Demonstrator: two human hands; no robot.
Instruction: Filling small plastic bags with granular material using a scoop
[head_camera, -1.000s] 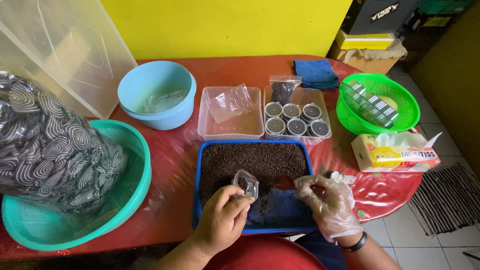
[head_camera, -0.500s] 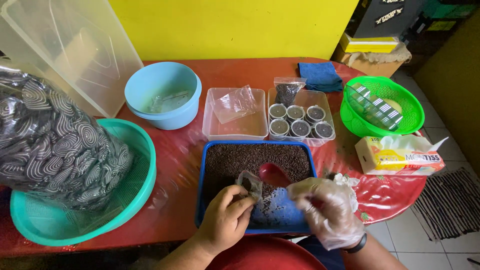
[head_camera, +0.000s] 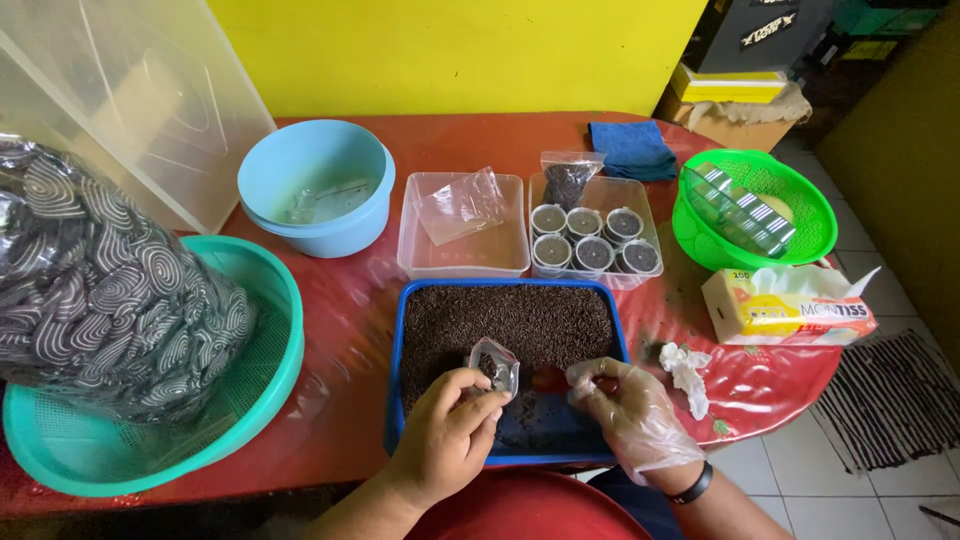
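Lifted since before, left hand (head_camera: 445, 440) pinches small bag (head_camera: 495, 366) over red table (head_camera: 340, 300).

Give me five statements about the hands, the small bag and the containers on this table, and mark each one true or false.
1. The left hand holds a small clear plastic bag over the blue tray. True.
2. Both hands are bare. False: the right hand wears a clear plastic glove.
3. The blue tray holds dark granular material. True.
4. The green basket sits at the left edge of the table. False: it is on the right; the teal basket is on the left.
5. The clear container behind the tray is empty. False: it holds six small round cups with dark contents.
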